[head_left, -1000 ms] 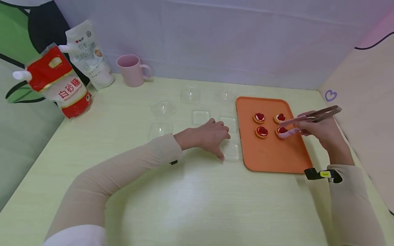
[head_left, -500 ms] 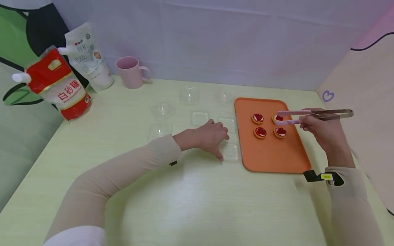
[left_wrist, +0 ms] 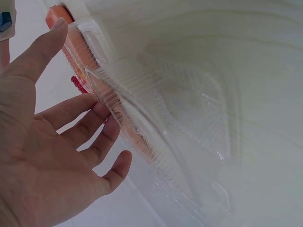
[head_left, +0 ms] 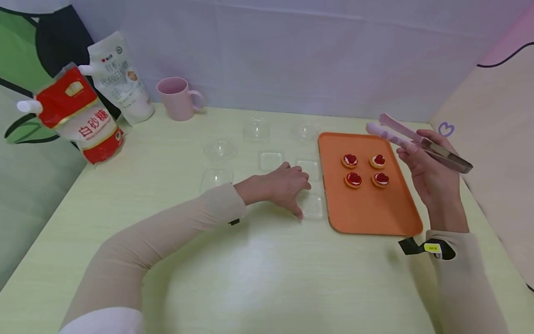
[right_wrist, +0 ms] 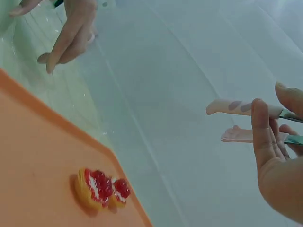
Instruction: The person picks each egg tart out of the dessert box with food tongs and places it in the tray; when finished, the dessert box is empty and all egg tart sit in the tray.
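My right hand [head_left: 435, 178] grips metal tongs [head_left: 421, 144] with pink paw-like tips, raised beyond the right edge of an orange tray [head_left: 375, 213]. In the right wrist view the tong tips stand apart with nothing between them. Several small fruit tarts [head_left: 353, 180] with red topping and white cream sit on the tray. My left hand [head_left: 285, 187], thumb and fingers spread, rests at the clear plastic container bases [head_left: 314, 207] left of the tray. In the left wrist view its fingertips [left_wrist: 97, 111] touch a clear container's ribbed edge.
Clear domed lids [head_left: 220, 148] stand farther left and back, near another clear base [head_left: 271, 161]. A pink mug [head_left: 177, 99], a white pouch [head_left: 121, 79] and a red-and-white sugar bag [head_left: 85, 113] stand at the back left. A cloth-covered wall [head_left: 292, 60] bounds the back.
My right hand has lifted the tongs up and away from the tarts, turning them so the tips point up and left. The left hand and the tarts stay in place.
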A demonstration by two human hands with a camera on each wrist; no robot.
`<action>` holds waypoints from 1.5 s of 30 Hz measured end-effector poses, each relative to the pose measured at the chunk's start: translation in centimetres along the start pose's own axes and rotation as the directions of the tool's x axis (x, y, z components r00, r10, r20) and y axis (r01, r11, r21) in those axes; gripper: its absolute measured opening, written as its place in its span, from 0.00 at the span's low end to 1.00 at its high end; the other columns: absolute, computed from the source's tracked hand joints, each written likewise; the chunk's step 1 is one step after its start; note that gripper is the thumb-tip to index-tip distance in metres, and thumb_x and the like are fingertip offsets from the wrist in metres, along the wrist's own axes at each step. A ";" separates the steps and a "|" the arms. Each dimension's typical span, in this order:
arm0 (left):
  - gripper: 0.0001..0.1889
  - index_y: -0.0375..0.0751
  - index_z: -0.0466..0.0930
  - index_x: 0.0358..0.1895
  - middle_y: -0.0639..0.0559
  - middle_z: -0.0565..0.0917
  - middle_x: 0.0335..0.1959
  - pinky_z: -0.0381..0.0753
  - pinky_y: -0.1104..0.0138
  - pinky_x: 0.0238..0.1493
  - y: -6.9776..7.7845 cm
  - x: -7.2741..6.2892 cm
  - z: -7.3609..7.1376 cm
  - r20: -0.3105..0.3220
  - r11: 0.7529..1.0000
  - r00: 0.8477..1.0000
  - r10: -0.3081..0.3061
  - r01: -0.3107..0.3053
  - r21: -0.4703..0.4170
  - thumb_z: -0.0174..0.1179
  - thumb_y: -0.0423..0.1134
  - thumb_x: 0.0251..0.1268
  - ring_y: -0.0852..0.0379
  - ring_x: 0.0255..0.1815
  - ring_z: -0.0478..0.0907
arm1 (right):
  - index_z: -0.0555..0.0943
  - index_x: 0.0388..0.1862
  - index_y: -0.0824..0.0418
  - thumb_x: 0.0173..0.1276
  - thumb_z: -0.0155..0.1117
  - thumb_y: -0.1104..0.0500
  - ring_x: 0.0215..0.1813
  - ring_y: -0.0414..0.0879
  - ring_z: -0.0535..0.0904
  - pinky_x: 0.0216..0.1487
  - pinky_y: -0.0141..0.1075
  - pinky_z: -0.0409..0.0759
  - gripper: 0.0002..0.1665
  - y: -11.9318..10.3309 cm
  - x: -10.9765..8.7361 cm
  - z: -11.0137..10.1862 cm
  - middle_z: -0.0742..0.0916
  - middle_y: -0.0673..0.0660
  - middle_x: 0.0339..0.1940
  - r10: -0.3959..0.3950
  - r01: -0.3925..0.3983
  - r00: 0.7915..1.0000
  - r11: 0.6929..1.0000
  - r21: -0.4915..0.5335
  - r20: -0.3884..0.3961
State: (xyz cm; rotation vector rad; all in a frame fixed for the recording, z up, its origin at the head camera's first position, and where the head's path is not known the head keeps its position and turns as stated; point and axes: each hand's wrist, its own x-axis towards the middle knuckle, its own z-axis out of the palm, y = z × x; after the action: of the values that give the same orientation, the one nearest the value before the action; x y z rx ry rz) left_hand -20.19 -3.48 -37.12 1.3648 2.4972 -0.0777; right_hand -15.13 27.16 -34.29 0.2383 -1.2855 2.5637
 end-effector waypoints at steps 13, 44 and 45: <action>0.36 0.47 0.81 0.60 0.52 0.80 0.50 0.66 0.55 0.56 -0.2 0.2 0.0 -0.004 1.000 1.000 -0.002 0.002 -0.019 0.72 0.64 0.50 0.52 0.52 0.73 | 0.70 0.51 0.88 0.67 0.57 0.79 0.37 0.61 0.88 0.46 0.43 0.85 0.16 -0.8 -2.3 6.3 0.83 0.72 0.40 -0.304 0.330 0.908 0.943 -0.044 0.288; 0.38 0.48 0.80 0.63 0.52 0.80 0.51 0.65 0.56 0.57 -0.1 0.0 0.3 0.006 0.999 1.000 -0.018 0.018 -0.050 0.72 0.64 0.50 0.53 0.54 0.72 | 0.75 0.48 0.84 0.55 0.59 0.87 0.29 0.52 0.86 0.30 0.33 0.84 0.19 -0.3 -2.5 7.1 0.87 0.68 0.42 -0.298 0.362 0.914 0.906 -0.222 0.274; 0.38 0.48 0.80 0.63 0.52 0.80 0.52 0.65 0.56 0.57 -0.1 0.0 0.3 0.005 0.998 1.000 -0.019 0.020 -0.051 0.72 0.64 0.50 0.53 0.54 0.72 | 0.74 0.51 0.81 0.55 0.58 0.88 0.26 0.50 0.84 0.28 0.32 0.83 0.23 -0.2 -2.5 7.1 0.86 0.67 0.44 -0.289 0.353 0.920 0.904 -0.241 0.264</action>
State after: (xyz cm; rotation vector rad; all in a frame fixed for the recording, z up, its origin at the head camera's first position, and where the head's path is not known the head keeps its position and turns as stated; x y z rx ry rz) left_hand -20.21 -3.59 -37.40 1.3185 2.4912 -0.0209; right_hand -12.52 21.19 -30.53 0.6382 -1.5271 2.0892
